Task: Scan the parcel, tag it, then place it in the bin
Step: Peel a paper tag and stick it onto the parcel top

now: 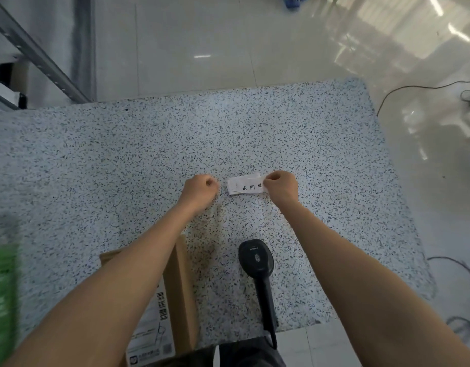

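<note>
A white paper tag (245, 185) with black printed characters lies on the speckled table (122, 154). My right hand (281, 187) pinches the tag's right end. My left hand (199, 192) is a closed fist just left of the tag, not touching it; I see nothing in it. A brown cardboard parcel (179, 292) with a white shipping label and barcodes lies at the near left, mostly hidden under my left forearm. A black handheld barcode scanner (257, 263) lies on the table near the front edge, handle toward me.
A blurred green object (2, 287) fills the left edge. Metal shelving (40, 56) stands at the far left. Cables (414, 88) run over the shiny tiled floor to the right of the table.
</note>
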